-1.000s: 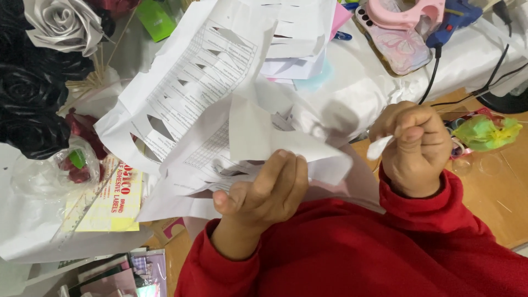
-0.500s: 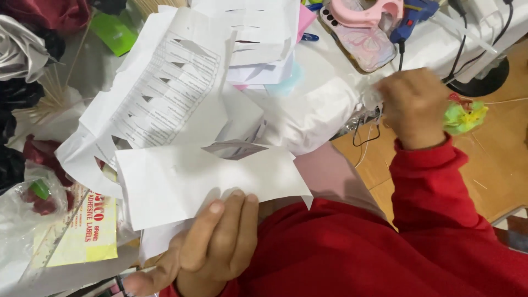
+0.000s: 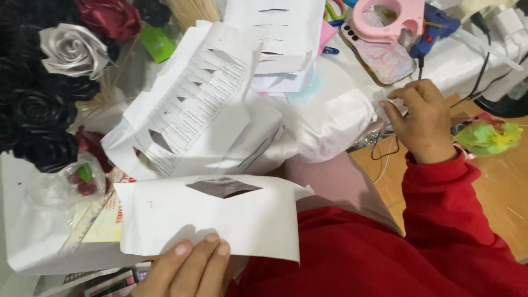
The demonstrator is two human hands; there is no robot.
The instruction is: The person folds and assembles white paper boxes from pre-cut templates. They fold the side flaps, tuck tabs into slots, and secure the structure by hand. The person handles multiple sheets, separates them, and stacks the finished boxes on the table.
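Your left hand [image 3: 187, 269] pinches the thin, floppy white paper sheet [image 3: 214, 217] by its lower edge; your right hand [image 3: 421, 118] seems closed on a small scrap.

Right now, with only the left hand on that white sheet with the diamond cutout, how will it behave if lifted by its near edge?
The white sheet is thin paper, so it would probably droop away from the left hand. It is likely very light and easily shifted by a draught. The diamond cutout leaves narrow strips near the top edge, which may tear or buckle if pulled.
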